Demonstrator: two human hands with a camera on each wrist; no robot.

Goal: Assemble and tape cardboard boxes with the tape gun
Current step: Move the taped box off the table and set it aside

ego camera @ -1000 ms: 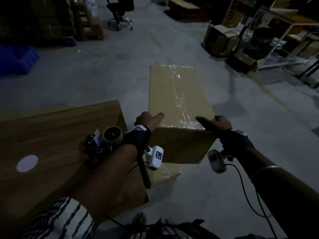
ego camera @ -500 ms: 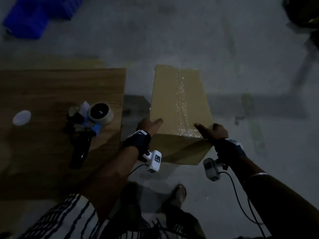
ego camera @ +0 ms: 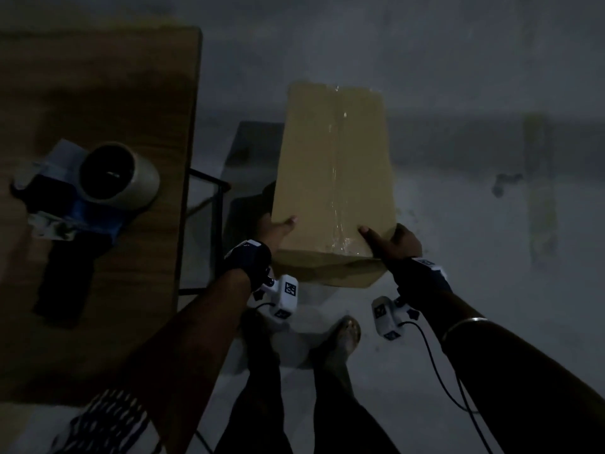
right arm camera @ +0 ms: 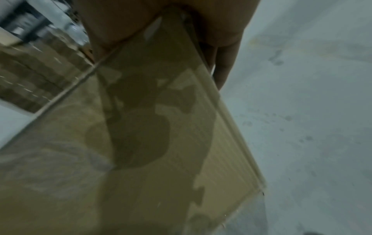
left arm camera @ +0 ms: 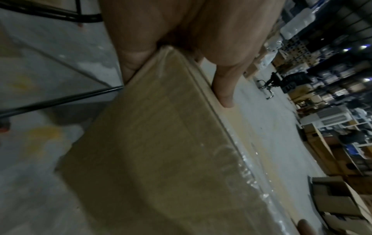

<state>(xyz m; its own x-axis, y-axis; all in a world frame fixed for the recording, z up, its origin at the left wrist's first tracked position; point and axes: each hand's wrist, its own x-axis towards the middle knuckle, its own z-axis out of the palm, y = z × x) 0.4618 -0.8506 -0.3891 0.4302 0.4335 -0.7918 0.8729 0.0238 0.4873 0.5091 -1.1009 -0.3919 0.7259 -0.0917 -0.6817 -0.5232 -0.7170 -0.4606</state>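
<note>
A closed cardboard box (ego camera: pixel 334 165) with clear tape down its top seam hangs over the concrete floor, to the right of the table. My left hand (ego camera: pixel 280 231) grips its near left corner, thumb on top and fingers on the side. My right hand (ego camera: pixel 391 242) grips the near right corner, thumb on top. The left wrist view shows the box (left arm camera: pixel 161 151) and my left hand (left arm camera: pixel 181 52) clamping its corner. The right wrist view shows the box (right arm camera: pixel 141 127) and my right hand (right arm camera: pixel 171 28) over its corner. The tape gun (ego camera: pixel 85 198) lies on the wooden table (ego camera: pixel 114 93).
The table's black metal frame (ego camera: pixel 209 217) stands just left of the box. My legs and one foot (ego camera: pixel 342 335) are below the box. Shelving and several cardboard boxes (left arm camera: pixel 332 198) stand far off in the left wrist view. Bare concrete floor (ego camera: pixel 474 224) lies to the right.
The box has come lower and nearer to my body with both hands still on its near corners. The head view has tipped further down, and my legs now show.
</note>
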